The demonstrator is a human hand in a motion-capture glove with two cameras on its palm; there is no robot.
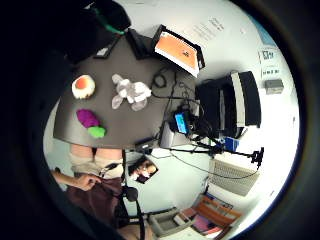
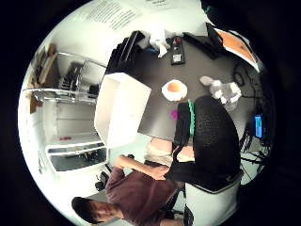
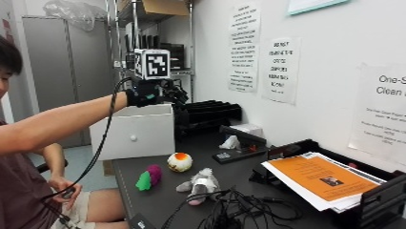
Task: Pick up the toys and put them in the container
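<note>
While the person's right arm stretches out level from the shoulder, the black-gloved right hand [image 3: 152, 95] is raised well above the dark grey table [image 3: 158, 200], above the white box-shaped container with a small round knob [image 3: 136, 131]. The wrist is straight and the hand is well apart from every toy. Whether its fingers are straight or curled I cannot tell; nothing shows in them from the outside view. The bare left hand [image 3: 63, 186] rests low at the person's lap.

The container stands at the table's far left corner, at about eleven o'clock from the toys, and in the thumb side palm view its open top [image 2: 120, 110] shows a plain white inside with no toy visible in it.

All three toys lie on the tabletop, near one another. Leftmost is the purple and green plush toy [image 3: 149, 177], a magenta body with a bright green end, lying on its side near the front edge. At about one o'clock from it sits the round cream-coloured plush ball with an orange top [image 3: 180, 162], upright. At about four o'clock from the ball lies the grey and white plush animal [image 3: 200, 183], flopped on its side, just beside a tangle of black cables [image 3: 235, 212].

Further right, a stack of papers with an orange cover sheet [image 3: 320, 179] rests on a black tray.
</note>
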